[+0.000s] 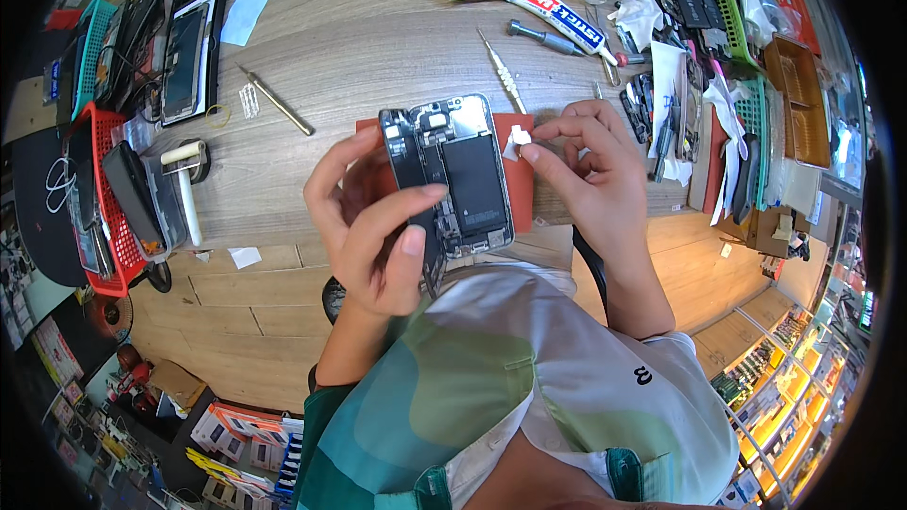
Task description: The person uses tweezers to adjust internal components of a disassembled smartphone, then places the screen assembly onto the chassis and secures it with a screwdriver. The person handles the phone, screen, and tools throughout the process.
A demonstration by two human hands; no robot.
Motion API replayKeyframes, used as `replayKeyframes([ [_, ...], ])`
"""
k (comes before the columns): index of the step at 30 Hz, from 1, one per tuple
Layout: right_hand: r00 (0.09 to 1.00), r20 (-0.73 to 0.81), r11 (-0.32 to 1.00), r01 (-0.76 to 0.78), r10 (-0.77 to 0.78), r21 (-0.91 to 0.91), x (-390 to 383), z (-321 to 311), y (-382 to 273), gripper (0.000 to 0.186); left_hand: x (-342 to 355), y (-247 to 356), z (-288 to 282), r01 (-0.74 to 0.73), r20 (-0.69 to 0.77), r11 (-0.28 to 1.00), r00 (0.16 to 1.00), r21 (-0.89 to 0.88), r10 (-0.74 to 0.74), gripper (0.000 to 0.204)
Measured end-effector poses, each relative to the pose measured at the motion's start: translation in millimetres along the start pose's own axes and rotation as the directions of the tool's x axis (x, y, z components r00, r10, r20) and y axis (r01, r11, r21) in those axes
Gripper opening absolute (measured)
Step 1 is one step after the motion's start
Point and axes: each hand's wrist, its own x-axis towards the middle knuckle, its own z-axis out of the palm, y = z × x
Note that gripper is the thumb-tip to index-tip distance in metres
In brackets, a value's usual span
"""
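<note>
- Our left hand [373, 246] is curling around an opened phone [477, 184] by its left side, over a red mat [521, 191] on the tabletop [340, 47].
- Our right hand [605, 170] is pinching a white scrap [519, 136].
- The phone is likely handling light, stiff, fragile; its rims are offering safest hold.
- Its long axis is pointing away, leaning slightly left.

Holding phone [475, 184] over mat [522, 203] on table [269, 170], with tool [275, 99] at left, tube [560, 15] ahead-right, basket [115, 224] far left.
</note>
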Motion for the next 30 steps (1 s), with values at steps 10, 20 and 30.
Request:
replayKeyframes([
  [10,0.977,0.158,0.982,0.158,-0.140,-0.106,87,2,-9,0.017,-6,-3,-11,0.007,0.064,0.996,0.998,0.091,-0.012,0.034],
  [20,0.672,0.573,0.480,0.739,-0.469,-0.473,137,38,-11,0.042,2,-1,-3,-0.016,-0.013,0.997,1.000,0.071,0.017,0.030],
  [30,0.709,0.422,0.609,0.704,-0.565,-0.367,147,47,-3,0.021,3,6,-1,0.050,-0.047,0.992,0.998,0.112,-0.045,0.037],
])
